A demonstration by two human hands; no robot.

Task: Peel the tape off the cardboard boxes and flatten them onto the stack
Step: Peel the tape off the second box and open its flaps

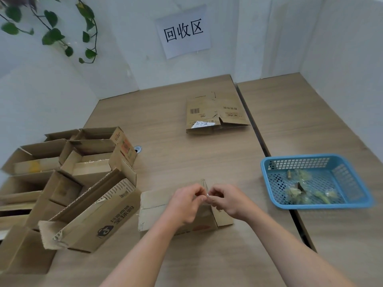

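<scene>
At lower centre of frame, left hand and right hand pinch tape above box, each grip closed on it, probably to pull it free.

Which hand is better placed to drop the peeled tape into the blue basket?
Right, probably. Both pinch the tape, but the blue basket holding scraps lies on the side of the right hand. The left hand would have to reach across the box.

White walls stand behind a brown table. A paper sign hangs on the wall. Green leaves hang at the top left.
</scene>
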